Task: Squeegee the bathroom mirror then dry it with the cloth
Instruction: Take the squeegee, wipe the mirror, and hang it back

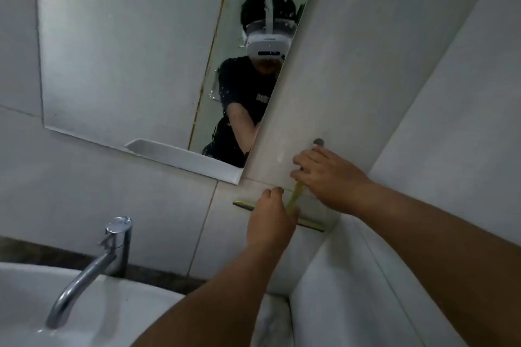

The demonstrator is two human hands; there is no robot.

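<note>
The bathroom mirror (127, 51) hangs on the tiled wall, with water drops on its right part, where my reflection shows. A yellow squeegee (294, 197) with a dark blade (310, 225) lies against the tiles just below the mirror's lower right corner. My left hand (270, 222) grips the handle close to the blade. My right hand (329, 175) pinches the handle's upper end, just under a round metal wall hook (318, 142). No cloth is in view.
A white shelf (183, 155) runs along the mirror's lower edge. A chrome tap (112, 242) stands over the white basin (28, 304) at the lower left. A side wall (423, 93) closes in on the right, forming a corner.
</note>
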